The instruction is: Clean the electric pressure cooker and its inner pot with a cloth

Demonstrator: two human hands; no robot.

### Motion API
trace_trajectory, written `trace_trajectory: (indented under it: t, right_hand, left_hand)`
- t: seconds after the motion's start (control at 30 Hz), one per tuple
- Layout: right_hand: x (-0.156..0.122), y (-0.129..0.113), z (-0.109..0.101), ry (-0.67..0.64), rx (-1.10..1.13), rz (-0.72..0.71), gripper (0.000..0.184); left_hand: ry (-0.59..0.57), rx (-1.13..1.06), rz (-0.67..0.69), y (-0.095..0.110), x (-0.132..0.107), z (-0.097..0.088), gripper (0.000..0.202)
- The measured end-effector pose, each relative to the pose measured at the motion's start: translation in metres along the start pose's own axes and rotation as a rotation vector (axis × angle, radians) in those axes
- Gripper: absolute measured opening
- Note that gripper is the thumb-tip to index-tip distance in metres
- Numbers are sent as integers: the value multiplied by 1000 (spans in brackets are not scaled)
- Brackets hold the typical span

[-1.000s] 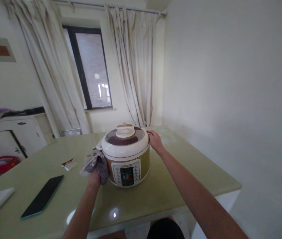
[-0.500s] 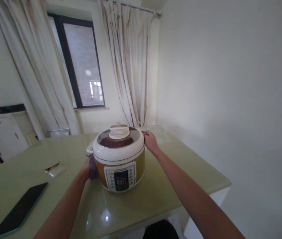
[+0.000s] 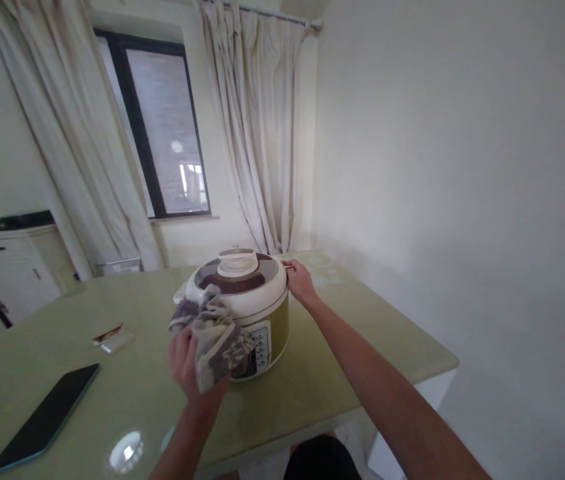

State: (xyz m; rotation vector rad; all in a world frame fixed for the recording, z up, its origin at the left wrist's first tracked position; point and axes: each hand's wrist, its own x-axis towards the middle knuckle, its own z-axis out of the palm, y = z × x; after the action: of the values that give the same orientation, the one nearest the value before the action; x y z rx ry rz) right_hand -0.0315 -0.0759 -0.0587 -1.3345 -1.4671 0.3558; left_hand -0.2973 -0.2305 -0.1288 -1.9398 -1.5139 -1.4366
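Note:
A round electric pressure cooker [image 3: 257, 300] with a white rim, a dark lid top and a pale lid handle [image 3: 237, 262] stands on the green tabletop. In front of its left side, my left hand [image 3: 187, 363] is closed on a crumpled grey and cream cloth [image 3: 215, 340]. The cloth covers the left part of the cooker's control panel [image 3: 262, 347]. My right hand [image 3: 300, 279] grips the side handle at the cooker's right, its fingers partly hidden behind the rim.
A dark tablet [image 3: 45, 417] lies at the table's left front. Behind it is a small clear packet [image 3: 116, 340] with a brown strip. The green table [image 3: 372, 333] meets a white wall on the right. Curtains [image 3: 267, 133] and a window [image 3: 167, 127] are at the back.
My left hand has come from the cooker's left side round to its front, bringing the cloth over the panel. My right hand has stayed at the right handle.

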Motion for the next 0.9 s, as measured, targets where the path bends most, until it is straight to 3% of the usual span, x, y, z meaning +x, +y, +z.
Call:
trace_trajectory:
  t: [0.07, 0.13, 0.2, 0.3, 0.37, 0.43, 0.53, 0.63, 0.73, 0.83, 0.9]
  right_hand:
    - [0, 0, 0, -11, -17, 0, 37]
    - [1, 0, -3, -35, -39, 0, 38]
    - [4, 0, -7, -89, -59, -6, 37]
    - [8, -2, -16, -175, -75, -40, 34]
    - [9, -3, -20, -206, -82, -66, 32]
    - [8, -5, -22, -223, -96, -84, 33]
    - [8, -8, -24, -230, -133, -96, 35]
    - [12, -13, -29, -296, -195, -128, 35]
    - [22, -19, -39, -417, -248, -171, 34]
    - [29, -23, -45, -507, -265, -158, 36]
    - [29, -24, -45, -503, -261, -155, 35]
  left_hand:
    - [109, 116, 216, 27, 22, -9, 21]
    - [64, 224, 420, 65, 41, -11, 16]
    - [-90, 306, 585, 103, 53, -1, 20]
    - [-397, 444, 812, 140, 47, 35, 25]
    - [-555, 566, 1054, 145, 31, 64, 24]
    - [-635, 558, 1181, 141, 13, 86, 21]
    - [-676, 595, 1356, 130, 0, 97, 31]
    - [-690, 560, 1378, 130, 18, 87, 33]
    - [-661, 412, 1233, 141, 57, 82, 21]
    - [-653, 404, 1126, 154, 85, 95, 18]
    - [-686, 430, 1070, 158, 84, 109, 17]
